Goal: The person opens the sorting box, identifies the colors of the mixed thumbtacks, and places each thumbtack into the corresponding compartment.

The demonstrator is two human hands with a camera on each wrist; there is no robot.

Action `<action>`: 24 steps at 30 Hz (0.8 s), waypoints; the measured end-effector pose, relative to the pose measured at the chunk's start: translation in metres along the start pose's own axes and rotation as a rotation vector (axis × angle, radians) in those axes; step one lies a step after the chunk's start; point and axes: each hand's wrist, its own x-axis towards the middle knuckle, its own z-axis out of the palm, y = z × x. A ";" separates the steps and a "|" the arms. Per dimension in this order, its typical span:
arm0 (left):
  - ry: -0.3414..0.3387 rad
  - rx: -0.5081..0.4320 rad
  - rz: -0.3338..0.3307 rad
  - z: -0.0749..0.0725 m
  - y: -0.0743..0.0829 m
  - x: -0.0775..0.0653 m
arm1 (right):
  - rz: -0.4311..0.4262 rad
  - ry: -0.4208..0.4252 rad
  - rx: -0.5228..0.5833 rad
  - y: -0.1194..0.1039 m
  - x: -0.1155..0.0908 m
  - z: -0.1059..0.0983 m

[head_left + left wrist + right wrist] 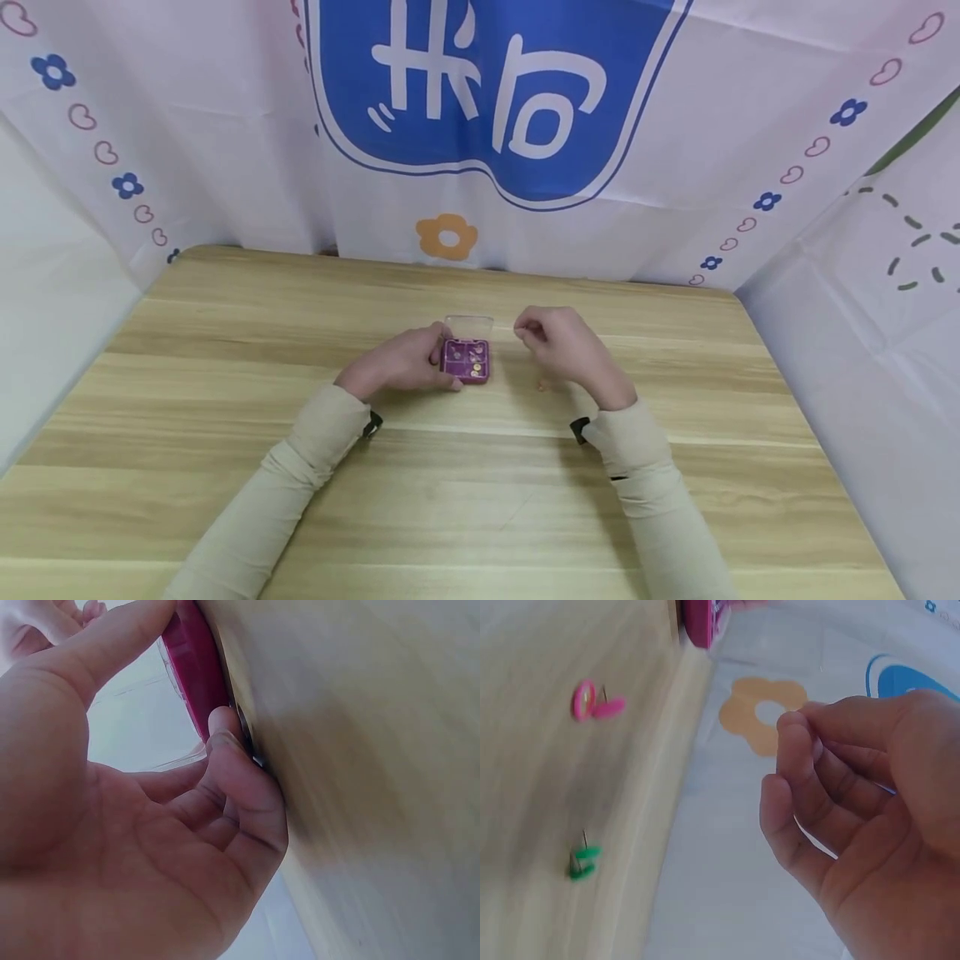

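My left hand point(401, 360) holds a small purple compartment box point(468, 381) from its left side, thumb along the near edge and fingers behind. Its clear lid point(472, 323) stands raised at the back. Small stud-like pieces, some yellow, lie in its compartments. To the right of the box, my right hand point(564, 343) is raised, thumb and forefinger tips pressed together; I cannot tell whether something tiny is between them. Below it in the right wrist view, pink studs point(608, 708) with a thin pin and green studs point(586, 853) with upright pins lie on the table.
The wooden table point(450, 508) carries all of this. A white printed cloth point(247, 167) with a blue emblem hangs along the back edge, and white sheets point(847, 333) flank the sides. A small orange-pink thing point(542, 386) lies beneath my right hand.
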 end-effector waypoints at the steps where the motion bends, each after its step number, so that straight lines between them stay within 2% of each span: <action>1: 0.000 0.004 -0.004 0.000 0.000 0.000 | 0.003 0.005 -0.002 0.003 -0.001 -0.002; 6: 0.002 0.010 -0.005 0.001 -0.001 0.001 | 0.035 0.016 -0.003 0.013 -0.006 -0.011; 11: 0.000 -0.003 -0.003 -0.001 -0.001 0.000 | 0.064 -0.031 -0.008 0.019 -0.010 -0.019; 15: 0.000 -0.010 -0.007 -0.001 0.001 -0.001 | 0.100 -0.115 -0.032 0.024 -0.013 -0.023; 21: -0.007 -0.013 -0.011 -0.001 0.001 -0.002 | 0.198 -0.297 -0.032 0.032 -0.018 -0.022; 24: -0.005 -0.011 -0.010 -0.001 0.001 -0.001 | 0.236 -0.347 -0.026 0.033 -0.020 -0.021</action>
